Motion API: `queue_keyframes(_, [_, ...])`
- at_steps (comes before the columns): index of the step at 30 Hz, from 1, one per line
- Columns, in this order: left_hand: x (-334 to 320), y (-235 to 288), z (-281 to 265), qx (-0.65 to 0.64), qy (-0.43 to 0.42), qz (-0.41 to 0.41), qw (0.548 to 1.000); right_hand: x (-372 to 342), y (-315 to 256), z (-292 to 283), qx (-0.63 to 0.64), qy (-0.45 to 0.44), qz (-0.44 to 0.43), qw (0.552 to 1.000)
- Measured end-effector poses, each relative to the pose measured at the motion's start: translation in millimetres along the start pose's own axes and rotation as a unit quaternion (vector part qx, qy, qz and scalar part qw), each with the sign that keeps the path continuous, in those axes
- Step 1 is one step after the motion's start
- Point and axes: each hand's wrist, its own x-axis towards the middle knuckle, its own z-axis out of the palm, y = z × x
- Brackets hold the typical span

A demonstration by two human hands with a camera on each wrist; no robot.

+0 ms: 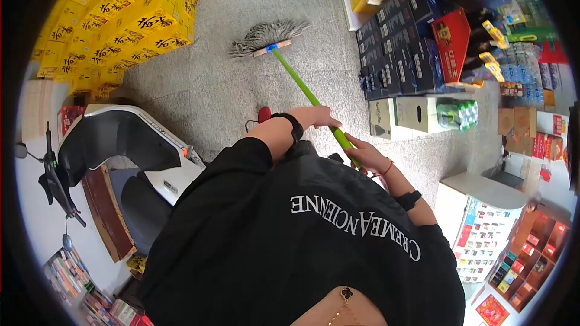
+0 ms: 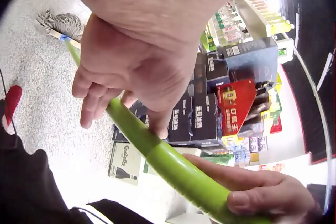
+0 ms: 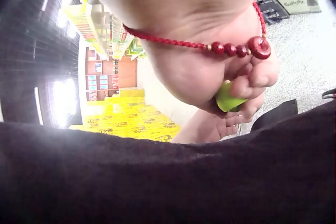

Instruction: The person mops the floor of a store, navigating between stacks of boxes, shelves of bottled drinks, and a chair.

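A mop with a grey string head (image 1: 269,35) lies on the floor ahead, and its green handle (image 1: 300,82) slants back to the person. The left hand (image 1: 321,117) holds the handle farther along, its fingers and thumb around it; in the left wrist view that hand (image 2: 139,69) covers part of the pole. Closer to the body, the right hand (image 1: 367,154) grips the handle near its top end. In the right wrist view the right hand's (image 3: 231,71) fingers curl round the green end (image 3: 229,98), below a red beaded bracelet (image 3: 229,49).
Yellow cartons (image 1: 130,18) are stacked at the left, above a white and black scooter (image 1: 158,130). Dark boxes (image 1: 393,48), a red box (image 1: 450,45) and pale cartons (image 1: 412,115) stand at the right. A white display counter (image 1: 483,196) is at the lower right. Tiled floor (image 1: 223,84) lies between.
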Motion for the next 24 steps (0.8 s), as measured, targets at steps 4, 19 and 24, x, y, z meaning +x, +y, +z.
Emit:
queue_keyframes(4, [-11.7,41.2,64.5,0.039,-0.072,0.001,0.997,-56.2,58.3,-9.1,-0.017,-0.019,0.037,0.999])
queue_keyframes(19, [-75.1,74.0,212.8,0.075,-0.193,0.004,0.978,-173.6,190.8,64.5,0.055,0.073,-0.021,0.996])
queue_keyframes(24, [-82.6,73.5,246.4,0.113,-0.201,0.048,0.972,-202.3,226.0,82.7,0.003,0.117,-0.044,0.992])
